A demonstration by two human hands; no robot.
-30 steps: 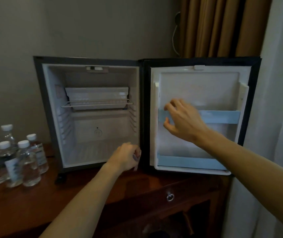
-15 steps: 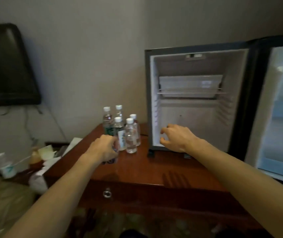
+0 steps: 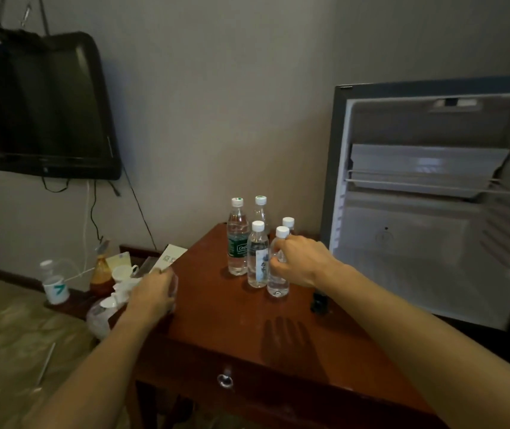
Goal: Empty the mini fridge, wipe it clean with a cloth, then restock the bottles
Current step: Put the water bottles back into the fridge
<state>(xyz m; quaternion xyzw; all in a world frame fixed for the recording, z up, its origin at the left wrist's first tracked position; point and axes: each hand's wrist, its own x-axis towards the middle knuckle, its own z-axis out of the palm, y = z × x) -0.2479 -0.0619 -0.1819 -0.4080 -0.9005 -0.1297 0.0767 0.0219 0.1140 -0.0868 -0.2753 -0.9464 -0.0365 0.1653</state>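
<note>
Nearest the viewer, two bare forearms reach over a reddish wooden surface [image 3: 222,308] with a drawer pull [image 3: 225,380] in its front. The left hand [image 3: 154,294] lies at the surface's left edge, palm down, its grip loosely curled; whether it holds anything cannot be told. The right hand [image 3: 301,260] has its grip wrapped around the nearest water bottle [image 3: 278,274], which stands upright on the surface. Touching or just beside that bottle stand four more: a short white-labelled bottle [image 3: 257,258], a taller green-labelled bottle [image 3: 237,239], another tall bottle [image 3: 260,209] behind it, and a short one [image 3: 288,223] partly hidden at the back. To the right, on the same surface, the mini fridge [image 3: 433,243] stands open, showing a wire shelf [image 3: 427,184] and bare white walls. Left of the surface, a lower ledge holds a paper cup [image 3: 57,289], an amber bottle [image 3: 101,272] and papers [image 3: 170,257]. On the far wall hangs a dark television [image 3: 46,106].
</note>
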